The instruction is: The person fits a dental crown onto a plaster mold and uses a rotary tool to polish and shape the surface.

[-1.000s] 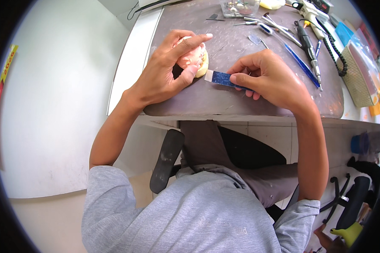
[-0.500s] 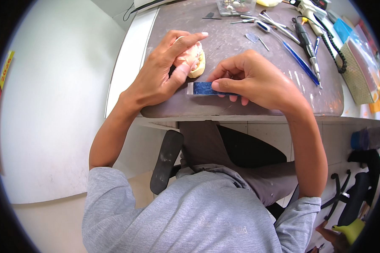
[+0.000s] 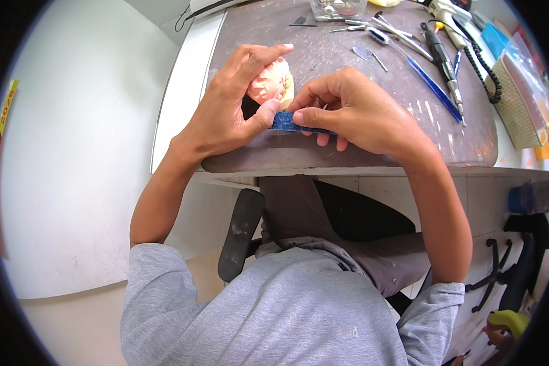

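A dental model [image 3: 267,84] with a pinkish upper part and a pale yellow lower part rests at the left side of the bench mat. Around its left side curl the fingers of my left hand [image 3: 229,100], with the thumb at its near edge. My right hand [image 3: 360,113] pinches a strip of blue articulating paper [image 3: 283,121] between thumb and fingers. The strip's left end meets my left thumb, just on the near side of the model. My right index fingertip is close beside the yellow part. The fingers hide much of the model.
Right of my hands lie a blue-handled brush [image 3: 430,79], a rotary handpiece [image 3: 442,64] with a coiled cord, and several slim metal tools [image 3: 402,35]. A clear box [image 3: 337,11] stands at the back. A woven basket [image 3: 518,100] holds packets at far right.
My right hand has moved left and slightly away from me, bringing the blue strip up to the left thumb and model. The left thumb has shifted toward the strip's end.
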The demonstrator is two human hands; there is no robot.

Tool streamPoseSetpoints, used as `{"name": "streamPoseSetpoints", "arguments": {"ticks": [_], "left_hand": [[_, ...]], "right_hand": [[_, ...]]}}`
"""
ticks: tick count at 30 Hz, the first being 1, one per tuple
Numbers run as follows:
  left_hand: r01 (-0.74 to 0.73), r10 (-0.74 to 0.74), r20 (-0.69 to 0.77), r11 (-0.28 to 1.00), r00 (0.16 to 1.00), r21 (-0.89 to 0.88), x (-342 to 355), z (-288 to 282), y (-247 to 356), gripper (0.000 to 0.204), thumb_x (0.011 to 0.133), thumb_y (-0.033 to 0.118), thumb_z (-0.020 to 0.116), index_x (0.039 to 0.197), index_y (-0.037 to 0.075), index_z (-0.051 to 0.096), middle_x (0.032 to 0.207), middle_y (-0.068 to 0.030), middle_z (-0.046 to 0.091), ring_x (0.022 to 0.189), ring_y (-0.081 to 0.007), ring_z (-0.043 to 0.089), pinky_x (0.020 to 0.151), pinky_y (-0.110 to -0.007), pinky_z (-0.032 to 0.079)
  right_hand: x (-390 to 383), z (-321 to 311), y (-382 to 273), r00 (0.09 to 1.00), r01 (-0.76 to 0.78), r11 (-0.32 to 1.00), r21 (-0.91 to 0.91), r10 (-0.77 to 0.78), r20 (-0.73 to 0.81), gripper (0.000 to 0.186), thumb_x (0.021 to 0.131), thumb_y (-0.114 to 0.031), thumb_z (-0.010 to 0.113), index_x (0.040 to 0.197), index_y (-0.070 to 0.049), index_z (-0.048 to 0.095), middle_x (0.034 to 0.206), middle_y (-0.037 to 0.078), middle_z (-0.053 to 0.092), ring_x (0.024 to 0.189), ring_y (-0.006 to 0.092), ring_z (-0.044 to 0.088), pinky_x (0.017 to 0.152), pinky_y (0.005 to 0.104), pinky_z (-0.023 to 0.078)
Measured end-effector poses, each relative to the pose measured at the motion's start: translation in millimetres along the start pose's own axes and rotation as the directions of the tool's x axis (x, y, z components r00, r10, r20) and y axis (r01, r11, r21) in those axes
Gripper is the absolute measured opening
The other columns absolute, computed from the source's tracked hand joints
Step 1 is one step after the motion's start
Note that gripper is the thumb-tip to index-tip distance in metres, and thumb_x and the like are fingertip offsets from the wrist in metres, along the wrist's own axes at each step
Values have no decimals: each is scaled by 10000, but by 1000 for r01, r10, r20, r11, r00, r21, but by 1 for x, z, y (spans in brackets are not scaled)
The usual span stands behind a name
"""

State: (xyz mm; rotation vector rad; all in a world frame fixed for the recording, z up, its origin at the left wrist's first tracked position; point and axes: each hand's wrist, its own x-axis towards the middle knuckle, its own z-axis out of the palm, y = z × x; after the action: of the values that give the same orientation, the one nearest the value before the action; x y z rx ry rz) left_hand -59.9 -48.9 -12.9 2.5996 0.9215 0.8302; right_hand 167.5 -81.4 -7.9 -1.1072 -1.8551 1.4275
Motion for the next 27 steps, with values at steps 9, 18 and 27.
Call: {"name": "streamPoseSetpoints", "arguments": {"ticks": [9,18,27], "left_hand": [[42,-40,36,997,999,-63,2,-3,-1,577,875,299,468,1418,108,502,1231,-147,553,1100,-293,566,973,-395,448],[10,-10,0,1000,1000,-19,1,-1,2,609,823,241,536,1417,111,502,1209,-149,552,1086,-287,567,963,-396,453],[33,-34,-10,999,999,-36,2,-1,1,571,852,257,501,1396,88,504,1172,-149,553,1071,-277,565,966,-391,447]], "right_hand": [[0,2,1,1000,-12,1000,-19,11,-15,190,928,-162,674,1010,3,721,751,14,646,625,70,599,486,217,460],[-1,2,0,1000,-5,1000,-28,4,-18,189,927,-169,677,1005,-2,720,756,13,648,625,69,602,485,215,463],[-2,2,-3,1000,-8,1000,-11,8,-28,196,908,-154,670,982,19,726,745,55,665,625,112,636,512,262,510]]}}
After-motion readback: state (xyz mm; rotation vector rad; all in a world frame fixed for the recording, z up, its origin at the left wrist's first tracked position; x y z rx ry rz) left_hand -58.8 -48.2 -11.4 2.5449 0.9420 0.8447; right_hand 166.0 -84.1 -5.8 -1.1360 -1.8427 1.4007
